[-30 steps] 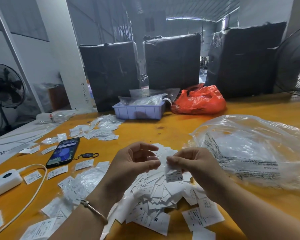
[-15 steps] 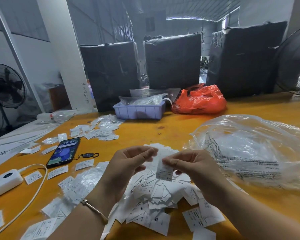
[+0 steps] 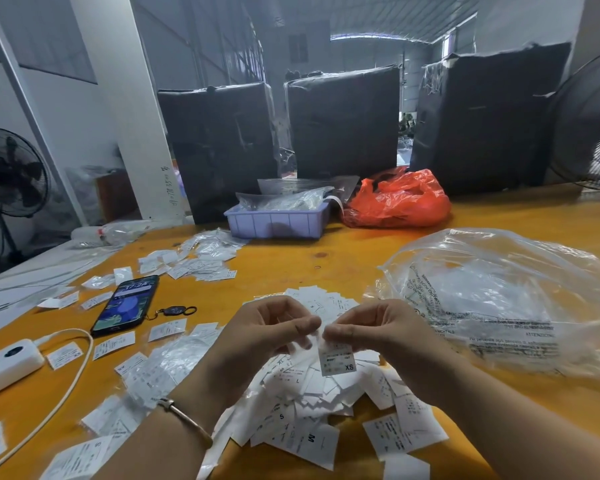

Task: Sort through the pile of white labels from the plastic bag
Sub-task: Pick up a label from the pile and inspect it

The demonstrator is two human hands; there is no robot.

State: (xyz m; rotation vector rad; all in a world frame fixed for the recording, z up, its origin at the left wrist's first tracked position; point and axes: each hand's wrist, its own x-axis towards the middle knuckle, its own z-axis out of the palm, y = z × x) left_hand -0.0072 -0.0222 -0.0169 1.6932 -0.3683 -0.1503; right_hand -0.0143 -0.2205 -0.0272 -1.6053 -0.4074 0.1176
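A: What's nearest the camera?

B: The pile of white labels [image 3: 302, 407], heaped on the orange table [image 3: 326, 261] at about 6 o'clock. Letters such as S, M, L and XL show on some of them.

A: And the hands?

B: Both hover just above the pile, thumbs nearly meeting. The right hand [image 3: 385, 337] pinches the top edge of one label [image 3: 336, 358], which hangs down marked XS, upside down. The left hand [image 3: 271, 330] is curled with thumb against fingertips right beside it; whether it also grips that label I cannot tell. A bracelet [image 3: 184, 417] circles the left wrist.

A: Where is the plastic bag?

B: The clear plastic bag [image 3: 499, 299] lies crumpled at 3 o'clock, just beside the pile, printed text on its near side.

A: The other side?

B: At 9 o'clock more single labels lie scattered, with a white power bank [image 3: 6, 365] and its cable [image 3: 73, 372]. Farther, at 10 o'clock, a phone [image 3: 127, 304] lies face up, screen lit, a key fob [image 3: 174, 310] next to it.

A: Beyond that?

B: Toward 12 o'clock, a lilac tray [image 3: 278, 221] holding clear bags, and an orange bag [image 3: 399, 199] just right of it. Behind stand three black-wrapped bales [image 3: 343, 123].
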